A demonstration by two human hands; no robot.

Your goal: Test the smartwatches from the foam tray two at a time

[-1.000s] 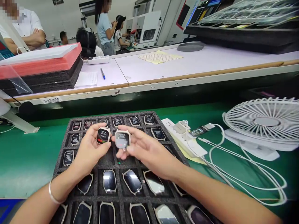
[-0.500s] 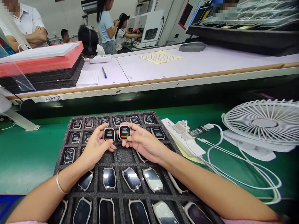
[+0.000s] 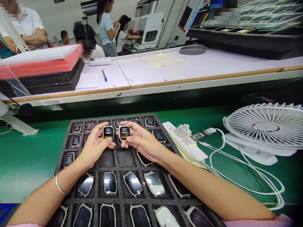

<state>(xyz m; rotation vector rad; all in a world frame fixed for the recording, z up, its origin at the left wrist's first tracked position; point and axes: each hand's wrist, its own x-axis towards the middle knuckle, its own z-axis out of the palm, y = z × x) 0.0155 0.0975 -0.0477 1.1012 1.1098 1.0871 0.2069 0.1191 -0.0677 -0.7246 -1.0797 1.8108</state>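
My left hand (image 3: 97, 146) is closed around a smartwatch without a strap (image 3: 108, 132), its screen lit with white text and a red-green strip. Beside it, my right hand (image 3: 142, 140) grips a second smartwatch (image 3: 124, 131) with a similar lit screen. Both thumbs lie at the lower edges of the screens. Under the hands is a dark foam tray (image 3: 120, 183) split into square compartments. Several lit watches, such as one at the left (image 3: 69, 160), sit in its far rows. Nearer watches (image 3: 110, 183) have dark or reflecting screens. My forearms hide part of the tray.
A white fan (image 3: 262, 126) stands at the right, near a power strip (image 3: 187, 142) and loose white cables (image 3: 255, 173). Beyond the green table (image 3: 35, 164) is a raised shelf (image 3: 132, 74) with stacked foam (image 3: 42, 69), a pen (image 3: 104, 75) and a yellow sheet (image 3: 161, 59). Several people are behind it.
Both hands still hold their watches, which sit slightly further left in the picture. The view has shifted a little, and the screens' lower strips look slightly different.
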